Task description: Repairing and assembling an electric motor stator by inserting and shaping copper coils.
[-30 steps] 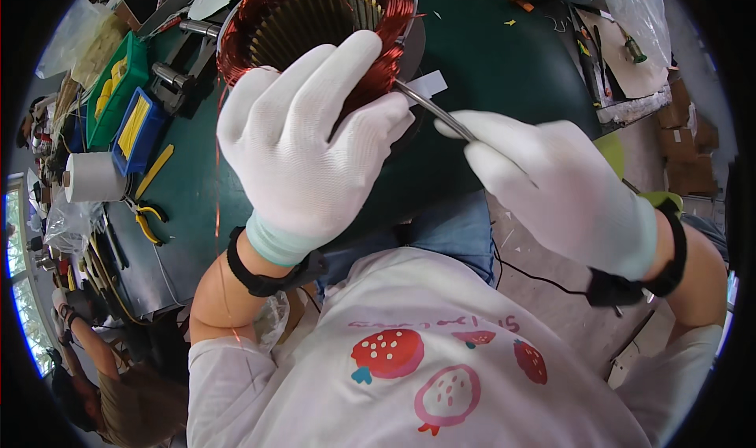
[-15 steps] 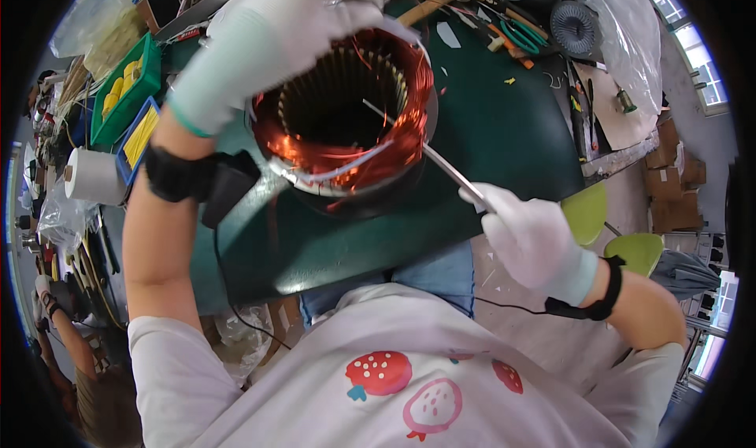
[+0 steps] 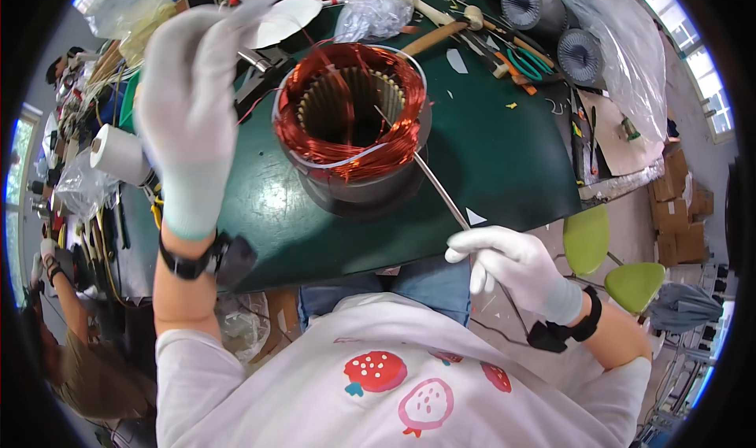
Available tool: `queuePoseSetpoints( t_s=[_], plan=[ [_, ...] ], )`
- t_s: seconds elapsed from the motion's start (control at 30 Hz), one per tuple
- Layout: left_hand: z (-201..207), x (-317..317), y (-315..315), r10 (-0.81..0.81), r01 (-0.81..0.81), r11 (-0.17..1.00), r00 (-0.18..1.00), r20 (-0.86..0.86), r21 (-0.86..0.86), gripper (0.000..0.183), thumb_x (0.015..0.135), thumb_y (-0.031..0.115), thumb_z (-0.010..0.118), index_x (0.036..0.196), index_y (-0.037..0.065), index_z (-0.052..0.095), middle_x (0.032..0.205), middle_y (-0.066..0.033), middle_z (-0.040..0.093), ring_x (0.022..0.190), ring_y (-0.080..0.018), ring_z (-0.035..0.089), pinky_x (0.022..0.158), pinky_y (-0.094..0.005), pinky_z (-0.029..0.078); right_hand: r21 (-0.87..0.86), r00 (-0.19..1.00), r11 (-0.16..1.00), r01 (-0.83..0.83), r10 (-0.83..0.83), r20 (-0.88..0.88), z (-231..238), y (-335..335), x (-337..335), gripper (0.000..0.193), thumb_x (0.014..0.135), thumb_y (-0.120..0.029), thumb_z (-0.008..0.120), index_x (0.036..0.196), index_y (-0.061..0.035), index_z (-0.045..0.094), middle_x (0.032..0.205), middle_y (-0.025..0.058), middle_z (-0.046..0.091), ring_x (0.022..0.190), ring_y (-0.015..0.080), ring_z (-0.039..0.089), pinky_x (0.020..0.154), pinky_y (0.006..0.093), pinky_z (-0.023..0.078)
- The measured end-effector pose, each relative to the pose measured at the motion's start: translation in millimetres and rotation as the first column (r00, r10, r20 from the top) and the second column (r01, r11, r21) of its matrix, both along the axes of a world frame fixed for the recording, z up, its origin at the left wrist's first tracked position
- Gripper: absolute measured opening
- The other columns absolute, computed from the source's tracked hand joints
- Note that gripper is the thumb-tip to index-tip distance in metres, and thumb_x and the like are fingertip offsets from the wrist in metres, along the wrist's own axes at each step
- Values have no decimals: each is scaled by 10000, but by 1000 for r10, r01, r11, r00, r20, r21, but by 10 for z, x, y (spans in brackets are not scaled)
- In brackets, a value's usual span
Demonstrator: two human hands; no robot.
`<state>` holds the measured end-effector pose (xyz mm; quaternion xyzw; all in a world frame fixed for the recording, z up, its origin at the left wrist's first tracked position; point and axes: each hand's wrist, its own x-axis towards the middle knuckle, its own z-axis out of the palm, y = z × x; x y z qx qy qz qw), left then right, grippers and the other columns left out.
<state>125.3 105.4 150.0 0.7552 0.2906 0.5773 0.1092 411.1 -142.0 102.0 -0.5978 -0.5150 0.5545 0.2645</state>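
Note:
A motor stator (image 3: pixel 362 196) stands on the green table, its red-brown copper windings (image 3: pixel 303 145) ringing the slotted bore. A thin metal rod (image 3: pixel 441 186) pokes through the winding on its right side, the tip over the bore and the other end toward me. My right hand (image 3: pixel 516 267), in a white glove, is just below that outer end, fingers partly spread and the rod apparently free of them. My left hand (image 3: pixel 189 101), also gloved, is raised left of the stator. Its fingers pinch a pale grey flat strip (image 3: pixel 264 3), blurred by motion.
Beyond the stator lie a wooden-handled mallet (image 3: pixel 437 37), green-handled scissors (image 3: pixel 529 64) and several ribbed grey cylinders (image 3: pixel 581 57). A white spool (image 3: pixel 118 153) stands at the left, and green chairs (image 3: pixel 634 286) at the right. Another person (image 3: pixel 87 353) is at the lower left.
My left hand has moved left, away from the windings, and now shows a pale strip. My right hand has loosened from the rod and dropped slightly; the rod remains in the winding.

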Motion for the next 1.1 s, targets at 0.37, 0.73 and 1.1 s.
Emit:
queuePoseSetpoints(
  t_s=[0.37, 0.73, 1.1],
  plan=[
    [-110, -656, -620, 5, 151, 797, 966, 257, -584, 97, 958, 39, 654, 1043, -8, 658, 1033, -66, 690, 980, -114, 638, 903, -251, 467, -170, 19, 921, 349, -189, -982, -709, -602, -255, 228, 1016, -136, 617, 1235, -95, 571, 1133, 258, 697, 1015, 396, 691, 922, 496, 547],
    [-247, 64, 32, -516, 433, 820, 842, -155, -375, 186, 1002, 22, 593, 1155, -5, 695, 1016, -30, 668, 879, -82, 599, 793, -259, 510, 705, 902, 569, 423, -334, -272, -213, -720, -199, 557, 1116, -480, 347, 861, -51, 594, 908, 191, 730, 707, 262, 620, 669, 366, 485],
    [-114, 270, -114, -459, 313, 862, 815, -354, -398, 124, 964, -18, 573, 1053, 6, 656, 1019, -102, 695, 893, -193, 661, 848, -285, 528, 693, 949, 664, 282, -298, -100, -209, -418, -275, 227, 1029, -187, 489, 982, -15, 630, 971, 229, 725, 787, 308, 678, 718, 394, 532]
  ],
)
